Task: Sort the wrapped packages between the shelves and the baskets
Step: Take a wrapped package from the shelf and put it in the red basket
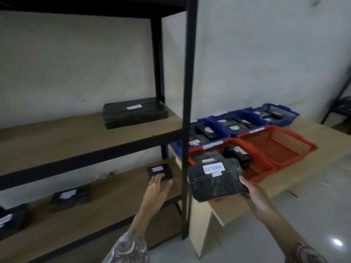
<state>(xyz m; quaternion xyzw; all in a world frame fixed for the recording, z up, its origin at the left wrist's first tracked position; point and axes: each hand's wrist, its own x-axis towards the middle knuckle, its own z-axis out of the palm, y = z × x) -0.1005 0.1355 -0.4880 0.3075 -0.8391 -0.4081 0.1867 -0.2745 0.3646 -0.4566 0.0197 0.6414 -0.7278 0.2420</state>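
Three blue baskets, two red baskets, four wrapped packages on the shelves.

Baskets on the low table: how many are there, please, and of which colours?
5. Three blue baskets stand in the back row by the wall. Two red baskets stand in front: holds packages, looks empty. The shelf post may hide more.

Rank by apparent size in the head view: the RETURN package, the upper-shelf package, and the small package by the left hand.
1-2. Upper-shelf package and RETURN package: look alike; the RETURN one is nearer, so unsure.
3. Small package by the left hand.
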